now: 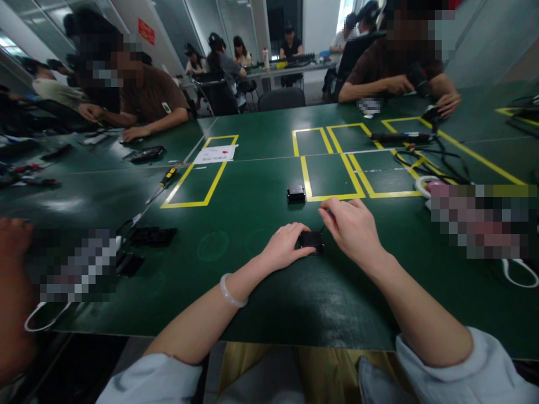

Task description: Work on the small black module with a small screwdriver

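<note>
Left hand (286, 246) pinches black box (312, 240), right hand (356, 224) thin dark rod (322, 229).
Box likely light, stiff; take opposite sides.

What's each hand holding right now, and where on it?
Left hand: the near black box, by its left end. Right hand: a thin dark rod, apparently by its upper end; what it is can't be told.

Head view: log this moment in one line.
left hand: holding black box on green table | right hand: pinching thin dark piece by that box | second black box: farther off, untouched
</note>
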The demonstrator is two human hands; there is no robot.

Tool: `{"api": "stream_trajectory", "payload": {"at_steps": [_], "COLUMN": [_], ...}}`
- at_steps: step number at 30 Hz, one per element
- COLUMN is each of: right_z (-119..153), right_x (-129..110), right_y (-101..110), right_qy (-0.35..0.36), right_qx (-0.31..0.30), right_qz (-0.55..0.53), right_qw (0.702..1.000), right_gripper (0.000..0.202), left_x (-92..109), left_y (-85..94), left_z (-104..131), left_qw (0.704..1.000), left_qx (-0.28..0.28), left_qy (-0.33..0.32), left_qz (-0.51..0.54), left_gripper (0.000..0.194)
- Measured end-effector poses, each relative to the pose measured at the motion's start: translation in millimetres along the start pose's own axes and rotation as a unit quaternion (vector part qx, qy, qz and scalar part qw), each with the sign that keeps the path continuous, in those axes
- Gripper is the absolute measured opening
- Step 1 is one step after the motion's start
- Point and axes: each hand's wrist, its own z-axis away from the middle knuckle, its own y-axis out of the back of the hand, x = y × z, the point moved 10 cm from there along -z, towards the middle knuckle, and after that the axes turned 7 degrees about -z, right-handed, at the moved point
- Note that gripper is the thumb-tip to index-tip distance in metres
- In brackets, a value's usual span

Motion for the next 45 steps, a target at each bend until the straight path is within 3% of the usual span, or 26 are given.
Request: {"api": "stream_trajectory", "payload": {"at_steps": [14, 22, 35, 45], "right_z": [2.1, 4.9, 3.1, 1.1], "right_x": [1.0, 2.4, -2.7, -4.0], "right_y": [5.8, 13.6, 10.2, 11.0], "right_qy": [0.012, 0.008, 0.026, 0.028], "right_qx": [0.032, 0.08, 0.048, 0.024], "right_qz": [-0.031, -0.03, -0.018, 0.003], "right_qw": [0.999, 0.996, 0.998, 0.999], "right_gripper": [0.02, 0.015, 0.025, 0.021], "left_x": [0.4, -0.7, 0.3, 0.1], "left_y": [0.4, -0.7, 0.6, 0.3], "left_z": [0.0, -0.4, 0.1, 0.1], "left_qw": [1.0, 1.0, 1.0, 1.0], "left_qx": [-0.001, 0.001, 0.003, 0.007], "left_qy": [0.0, 0.005, 0.002, -0.004], "left_qz": [0.006, 0.007, 0.006, 0.002], "left_gripper": [0.038, 0.038, 0.038, 0.038]}}
